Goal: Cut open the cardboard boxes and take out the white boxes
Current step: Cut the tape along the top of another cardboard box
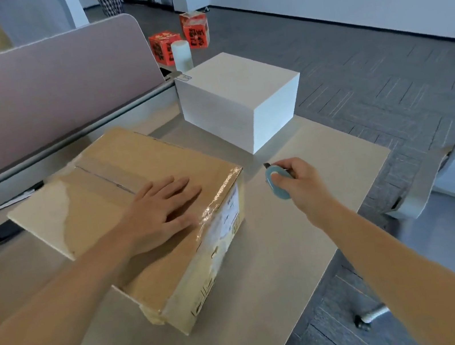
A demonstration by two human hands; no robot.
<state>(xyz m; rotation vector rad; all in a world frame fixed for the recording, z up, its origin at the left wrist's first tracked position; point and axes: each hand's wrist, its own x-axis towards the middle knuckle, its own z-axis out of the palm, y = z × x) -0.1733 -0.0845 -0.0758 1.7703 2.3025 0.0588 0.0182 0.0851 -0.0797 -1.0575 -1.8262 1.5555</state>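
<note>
On the surface, left hand lies flat atop the cardboard box; right hand grips a blue cutter near the white box.

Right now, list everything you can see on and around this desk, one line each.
Taped brown cardboard box: one, brown, on the desk, centre-left, flaps closed.
Plain white box: one, white, on the desk behind the cardboard box.
Small blue-grey box cutter: one, blue-grey, held right of the cardboard box.
Beige desk: one, beige, underneath.
Grey divider panel: one, grey, along the desk's far edge.
Red printed boxes: two, red, on the floor beyond.
White cylinder: one, white, by the red boxes.
Left hand: flat on the cardboard box.
Right hand: grips the cutter.
</note>
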